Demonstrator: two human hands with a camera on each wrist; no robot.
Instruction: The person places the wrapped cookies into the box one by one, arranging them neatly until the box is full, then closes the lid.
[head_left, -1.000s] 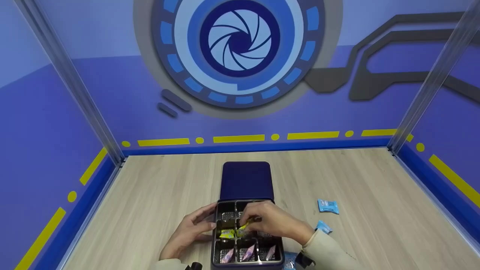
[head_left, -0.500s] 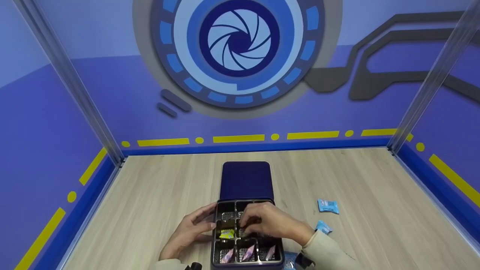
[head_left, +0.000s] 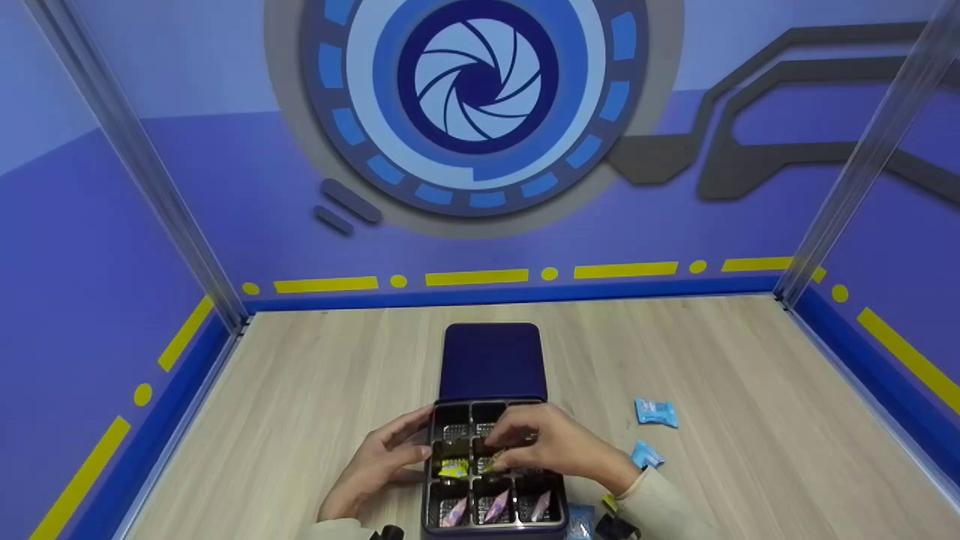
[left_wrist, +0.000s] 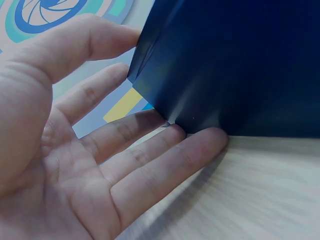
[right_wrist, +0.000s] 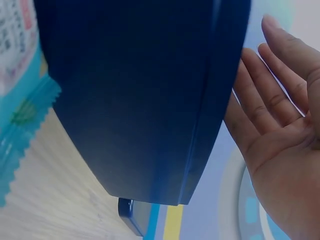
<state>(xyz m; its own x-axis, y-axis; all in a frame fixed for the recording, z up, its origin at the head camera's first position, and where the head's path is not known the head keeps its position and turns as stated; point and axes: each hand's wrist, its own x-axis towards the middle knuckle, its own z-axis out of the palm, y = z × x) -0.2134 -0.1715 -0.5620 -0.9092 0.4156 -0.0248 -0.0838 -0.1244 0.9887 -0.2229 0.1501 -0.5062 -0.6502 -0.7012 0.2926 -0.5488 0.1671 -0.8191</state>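
Note:
A dark blue tin (head_left: 493,534) holds a black tray divided into compartments, its lid (head_left: 493,360) folded back. My left hand (head_left: 382,461) touches the tin's left side with straight fingers, as the left wrist view also shows. Above the middle compartment hovers my right hand (head_left: 551,442), its thumb and fingers apart. Under its fingertips a yellow wrapped candy (head_left: 493,463) lies partly hidden in that compartment. Another yellow candy (head_left: 453,469) sits in the compartment to its left. The front row has pink wrapped candies (head_left: 496,508). My right hand covers part of the right-hand compartments.
Two blue wrapped candies (head_left: 656,412) lie right of the tin on the wooden table (head_left: 337,360). Another blue packet (head_left: 580,521) rests close by the tin's front right corner, with a bit of yellow wrapper (head_left: 609,502) near my right wrist. Blue walls enclose the table.
My right hand lowered a yellow candy into the middle compartment, let it go, and shifted slightly right. A yellow wrapper by my right wrist has come into view. My left hand has stayed still.

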